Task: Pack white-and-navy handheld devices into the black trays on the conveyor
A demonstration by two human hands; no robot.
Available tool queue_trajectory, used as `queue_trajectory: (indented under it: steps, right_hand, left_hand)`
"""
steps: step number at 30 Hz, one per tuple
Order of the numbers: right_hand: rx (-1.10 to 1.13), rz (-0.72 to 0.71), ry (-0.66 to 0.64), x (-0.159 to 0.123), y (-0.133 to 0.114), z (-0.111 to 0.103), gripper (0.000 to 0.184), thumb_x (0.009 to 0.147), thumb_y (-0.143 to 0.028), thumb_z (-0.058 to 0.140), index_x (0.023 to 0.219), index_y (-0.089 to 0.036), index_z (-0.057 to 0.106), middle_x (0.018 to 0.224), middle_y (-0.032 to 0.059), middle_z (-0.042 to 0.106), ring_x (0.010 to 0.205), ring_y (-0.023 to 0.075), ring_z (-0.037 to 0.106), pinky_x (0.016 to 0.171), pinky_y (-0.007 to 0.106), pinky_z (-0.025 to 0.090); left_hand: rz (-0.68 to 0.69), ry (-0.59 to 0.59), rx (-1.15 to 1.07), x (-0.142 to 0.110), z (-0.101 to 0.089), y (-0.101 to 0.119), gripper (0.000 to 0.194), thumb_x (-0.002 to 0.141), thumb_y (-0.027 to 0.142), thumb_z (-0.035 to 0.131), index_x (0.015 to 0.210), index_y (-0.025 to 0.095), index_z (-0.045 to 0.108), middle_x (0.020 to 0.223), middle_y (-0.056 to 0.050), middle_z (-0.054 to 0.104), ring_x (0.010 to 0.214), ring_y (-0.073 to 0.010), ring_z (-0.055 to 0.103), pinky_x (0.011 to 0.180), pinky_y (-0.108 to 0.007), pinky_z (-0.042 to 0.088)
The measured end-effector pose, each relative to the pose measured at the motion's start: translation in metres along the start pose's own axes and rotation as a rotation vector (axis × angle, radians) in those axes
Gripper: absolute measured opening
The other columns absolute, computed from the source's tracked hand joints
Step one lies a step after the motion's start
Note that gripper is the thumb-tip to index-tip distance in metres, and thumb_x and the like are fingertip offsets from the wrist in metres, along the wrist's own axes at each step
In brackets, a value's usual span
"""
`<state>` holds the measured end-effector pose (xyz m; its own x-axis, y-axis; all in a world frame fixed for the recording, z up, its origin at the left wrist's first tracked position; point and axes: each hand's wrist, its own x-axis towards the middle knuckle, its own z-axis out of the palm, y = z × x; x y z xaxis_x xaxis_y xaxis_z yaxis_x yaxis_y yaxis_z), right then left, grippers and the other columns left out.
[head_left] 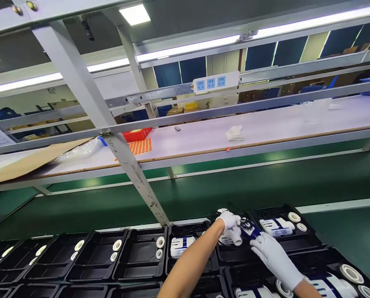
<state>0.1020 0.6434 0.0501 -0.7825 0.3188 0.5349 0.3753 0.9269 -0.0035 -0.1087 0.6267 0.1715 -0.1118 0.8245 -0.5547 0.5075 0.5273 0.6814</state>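
My left hand [230, 221], in a white glove, is over a black tray [217, 260] in the near row. Its fingers are closed at a bundle of black cable [214, 215], and what they hold is partly hidden. Just below it lies a white part with a round end [236, 238]. My gloved right hand [270, 252] has its fingertips closed on the lower edge of a dark blue packet with a white label [250, 229]. This packet lies tilted between my two hands. Right of it, a white bottle with blue print [277, 226] rests in another tray.
Several black trays [139, 275] run leftward, many with white rings [160, 242]. Another printed bottle [181, 246] lies left of my hands. Beyond is a green conveyor surface [197, 198]. A slanted metal post [135, 174] and a shelf [187, 140] with a red bin [137, 135] stand behind.
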Motion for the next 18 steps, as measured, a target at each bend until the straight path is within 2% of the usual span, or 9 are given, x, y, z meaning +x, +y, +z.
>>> queue_trajectory:
  steps: [2,4,6,9,11,13,16,18]
  right_hand:
    - [0.093,-0.006,-0.048,-0.001,0.003,0.002,0.030,0.099,-0.013,0.048,0.093,-0.025,0.075,0.081,0.0014,0.072,0.074,0.0201,0.070,0.089,0.042,0.055]
    - [0.181,-0.009,-0.076,-0.003,0.005,0.005,0.030,0.098,-0.014,0.050,0.095,-0.027,0.076,0.086,0.0022,0.074,0.079,0.0211,0.072,0.093,0.041,0.054]
    - [0.243,0.000,-0.090,-0.005,0.007,0.007,0.029,0.097,-0.015,0.050,0.095,-0.028,0.076,0.084,0.0028,0.074,0.076,0.0207,0.070,0.090,0.039,0.055]
    - [0.279,-0.013,-0.107,-0.004,0.004,0.006,0.026,0.098,-0.017,0.052,0.095,-0.026,0.076,0.081,0.0031,0.073,0.072,0.0206,0.069,0.085,0.038,0.055]
    - [0.258,-0.033,-0.163,-0.001,-0.001,0.002,0.022,0.097,-0.019,0.055,0.095,-0.026,0.077,0.082,0.0033,0.073,0.074,0.0235,0.070,0.081,0.039,0.054]
    - [0.216,-0.021,-0.275,0.002,-0.007,0.000,0.020,0.096,-0.022,0.058,0.096,-0.027,0.078,0.083,0.0040,0.074,0.077,0.0272,0.071,0.076,0.041,0.054]
    - [0.168,0.061,-0.478,0.001,-0.015,0.005,0.025,0.094,-0.021,0.055,0.090,-0.024,0.079,0.085,0.0075,0.076,0.081,0.0322,0.073,0.075,0.046,0.058]
    - [0.152,0.103,-0.553,-0.003,-0.016,0.013,0.030,0.091,-0.016,0.050,0.083,-0.021,0.079,0.085,0.0105,0.076,0.083,0.0342,0.074,0.078,0.050,0.060]
  left_hand:
    - [0.008,0.001,-0.167,-0.011,-0.010,-0.001,0.044,0.104,0.039,0.043,0.064,0.021,0.036,0.053,0.009,0.028,0.045,-0.0083,0.028,0.052,-0.023,0.031]
    - [0.042,-0.013,-0.303,-0.029,-0.023,0.001,0.045,0.105,0.045,0.035,0.067,0.022,0.033,0.051,0.010,0.022,0.043,-0.0069,0.018,0.048,-0.022,0.021]
    - [0.092,-0.039,-0.409,-0.049,-0.037,0.011,0.043,0.104,0.047,0.035,0.068,0.022,0.035,0.049,0.011,0.021,0.042,-0.0059,0.014,0.048,-0.023,0.015]
    - [0.180,-0.074,-0.518,-0.085,-0.059,0.038,0.045,0.097,0.057,0.048,0.071,0.021,0.041,0.047,0.012,0.022,0.043,-0.0046,0.013,0.047,-0.022,0.012]
    - [0.297,-0.122,-0.570,-0.117,-0.077,0.058,0.049,0.090,0.066,0.056,0.073,0.021,0.045,0.047,0.013,0.023,0.043,-0.0040,0.013,0.046,-0.022,0.010]
    - [0.455,-0.178,-0.600,-0.155,-0.095,0.076,0.051,0.087,0.068,0.060,0.075,0.020,0.048,0.047,0.013,0.024,0.043,-0.0038,0.014,0.045,-0.021,0.009]
    - [0.654,-0.190,-0.652,-0.218,-0.121,0.095,0.045,0.092,0.061,0.061,0.078,0.019,0.049,0.047,0.014,0.023,0.041,-0.0037,0.014,0.043,-0.019,0.011]
    - [0.759,-0.170,-0.707,-0.257,-0.135,0.103,0.040,0.097,0.054,0.059,0.080,0.019,0.049,0.046,0.014,0.021,0.039,-0.0038,0.012,0.042,-0.018,0.012]
